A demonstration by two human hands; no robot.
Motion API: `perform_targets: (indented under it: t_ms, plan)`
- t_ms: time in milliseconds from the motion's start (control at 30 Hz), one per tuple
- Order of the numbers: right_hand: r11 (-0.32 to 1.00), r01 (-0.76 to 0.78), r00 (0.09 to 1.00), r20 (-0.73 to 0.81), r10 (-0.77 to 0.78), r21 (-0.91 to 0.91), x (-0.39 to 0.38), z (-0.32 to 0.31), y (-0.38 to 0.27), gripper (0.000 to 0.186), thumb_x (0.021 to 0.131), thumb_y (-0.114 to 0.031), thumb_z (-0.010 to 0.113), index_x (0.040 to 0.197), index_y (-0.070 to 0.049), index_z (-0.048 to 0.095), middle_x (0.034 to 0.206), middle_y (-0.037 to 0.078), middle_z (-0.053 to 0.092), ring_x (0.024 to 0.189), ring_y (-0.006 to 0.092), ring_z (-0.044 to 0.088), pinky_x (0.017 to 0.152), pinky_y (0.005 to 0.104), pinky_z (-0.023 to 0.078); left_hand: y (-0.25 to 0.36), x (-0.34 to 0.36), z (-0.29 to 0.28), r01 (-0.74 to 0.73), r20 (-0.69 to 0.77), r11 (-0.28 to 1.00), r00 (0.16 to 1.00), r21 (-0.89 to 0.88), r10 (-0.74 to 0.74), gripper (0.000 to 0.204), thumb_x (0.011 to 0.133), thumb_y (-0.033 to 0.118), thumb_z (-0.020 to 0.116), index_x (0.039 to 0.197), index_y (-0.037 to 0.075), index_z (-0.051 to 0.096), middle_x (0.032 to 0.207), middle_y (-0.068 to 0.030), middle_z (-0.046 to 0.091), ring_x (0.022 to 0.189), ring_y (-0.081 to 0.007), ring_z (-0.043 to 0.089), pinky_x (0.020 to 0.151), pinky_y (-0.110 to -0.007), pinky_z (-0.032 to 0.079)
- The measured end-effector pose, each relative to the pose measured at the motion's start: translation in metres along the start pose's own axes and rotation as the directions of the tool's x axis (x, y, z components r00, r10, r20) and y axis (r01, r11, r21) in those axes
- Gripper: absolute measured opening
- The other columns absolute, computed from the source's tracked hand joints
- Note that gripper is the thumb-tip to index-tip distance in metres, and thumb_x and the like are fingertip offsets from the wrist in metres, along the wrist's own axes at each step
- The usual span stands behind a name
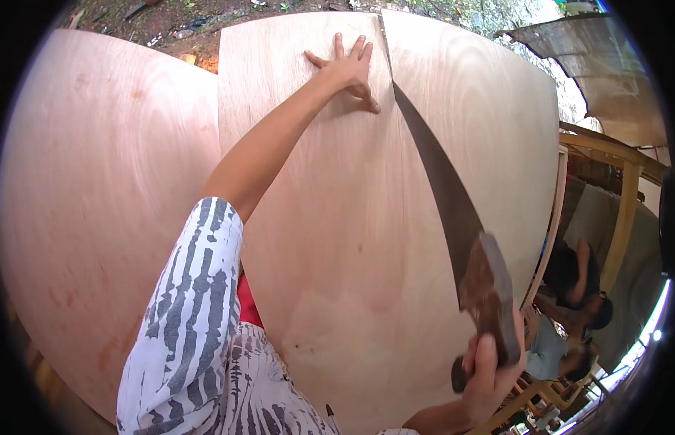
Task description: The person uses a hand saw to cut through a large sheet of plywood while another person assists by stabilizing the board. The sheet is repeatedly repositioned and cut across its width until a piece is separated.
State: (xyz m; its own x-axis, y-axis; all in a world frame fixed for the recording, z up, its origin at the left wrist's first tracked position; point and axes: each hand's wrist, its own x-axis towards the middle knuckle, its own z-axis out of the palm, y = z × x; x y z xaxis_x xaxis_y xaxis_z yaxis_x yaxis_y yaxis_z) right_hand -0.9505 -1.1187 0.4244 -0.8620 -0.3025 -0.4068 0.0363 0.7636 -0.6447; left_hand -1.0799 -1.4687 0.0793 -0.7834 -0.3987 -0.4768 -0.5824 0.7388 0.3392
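Observation:
My right hand (490,370) grips the worn wooden handle of a hand saw (442,181) at the lower right. Its dark blade runs up into a cut line in a pale plywood sheet (337,239). My left hand (348,69) lies flat with fingers spread on the sheet near its far edge, just left of the cut. The strip of plywood right of the cut (490,123) stays level with the rest.
A second plywood sheet (98,188) lies on the left, under the sawn one. A wooden frame (620,196) stands at the right, with a person in dark clothes (577,283) bent down below it. Bare earth with litter (178,29) shows beyond the sheets.

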Motion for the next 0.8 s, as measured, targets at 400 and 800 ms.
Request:
perform_targets:
  t_ms: [400,800]
  plan:
    - [0.967,0.192,0.981,0.054,-0.185,-0.167,0.254,0.147,-0.007,0.044,0.103,-0.029,0.060,0.130,0.006,0.063,0.098,0.023,0.073,0.094,0.0317,0.072,0.088,0.0417,0.053,-0.004,-0.006,0.008,-0.066,0.013,0.997,0.998,-0.036,0.067,0.159,0.051,0.077,0.089,0.170,0.022,0.000,0.178,0.0029,-0.006,0.161,-0.0399,-0.010,0.105,-0.096,0.009]
    - [0.999,-0.030,0.999,-0.028,0.031,0.031,0.016,0.041,0.014,0.051,0.100,-0.011,0.061,0.146,0.008,0.052,0.115,0.015,0.071,0.078,0.0117,0.061,0.070,0.0264,0.048,-0.014,-0.006,0.001,-0.015,-0.020,1.000,1.000,0.008,0.015,0.160,0.051,0.077,0.090,0.170,0.019,0.000,0.178,0.0014,-0.008,0.161,-0.0408,-0.013,0.103,-0.097,0.008]
